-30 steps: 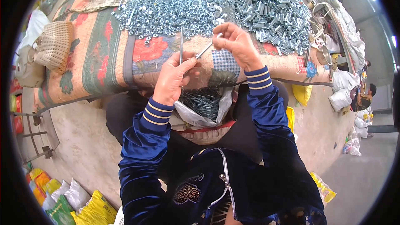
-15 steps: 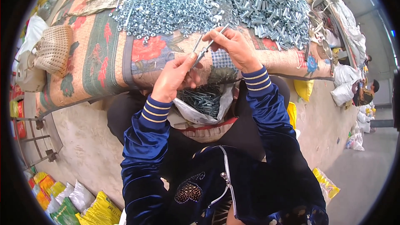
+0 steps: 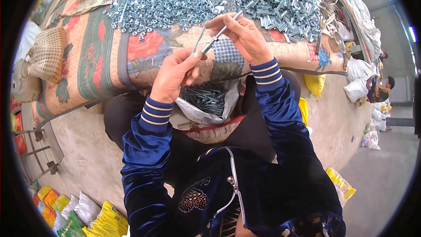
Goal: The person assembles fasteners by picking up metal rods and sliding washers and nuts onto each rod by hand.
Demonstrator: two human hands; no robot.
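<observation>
My left hand (image 3: 175, 71) is closed around the lower end of a metal bolt (image 3: 211, 45), which slants up to the right. A small ring, a nut or washer, sits partway along it. A second thin metal rod (image 3: 198, 39) also sticks up from the left fingers. My right hand (image 3: 246, 37) pinches the bolt's upper end (image 3: 229, 25) between thumb and fingers. Below the hands, a white bag (image 3: 196, 114) between my knees holds many dark metal bolts (image 3: 209, 101).
Past my hands, a patterned quilt (image 3: 149, 77) covers the work surface, with heaps of nuts (image 3: 162, 6) and metal sleeves (image 3: 280, 4). A woven basket (image 3: 47, 55) is at left, sacks (image 3: 107, 221) lie lower left, and another person (image 3: 381, 90) is far right.
Both hands have moved slightly up and away from my body with the bolt. The whole view has shifted a little. Both hands keep their grip.
</observation>
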